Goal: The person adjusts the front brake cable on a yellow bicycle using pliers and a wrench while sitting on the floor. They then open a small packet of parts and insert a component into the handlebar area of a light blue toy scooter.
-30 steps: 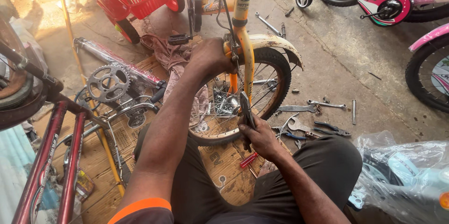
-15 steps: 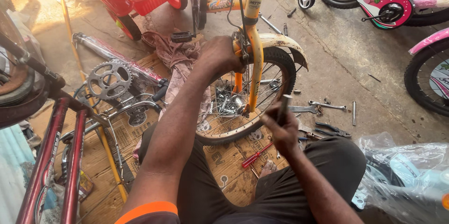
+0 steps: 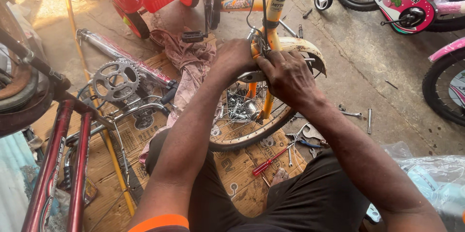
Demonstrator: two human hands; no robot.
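Head view: left hand and right hand are both closed together on the brake caliper atop the small bicycle's front wheel. Screwdriver and spanners lie unused; fitting appears unfinished.
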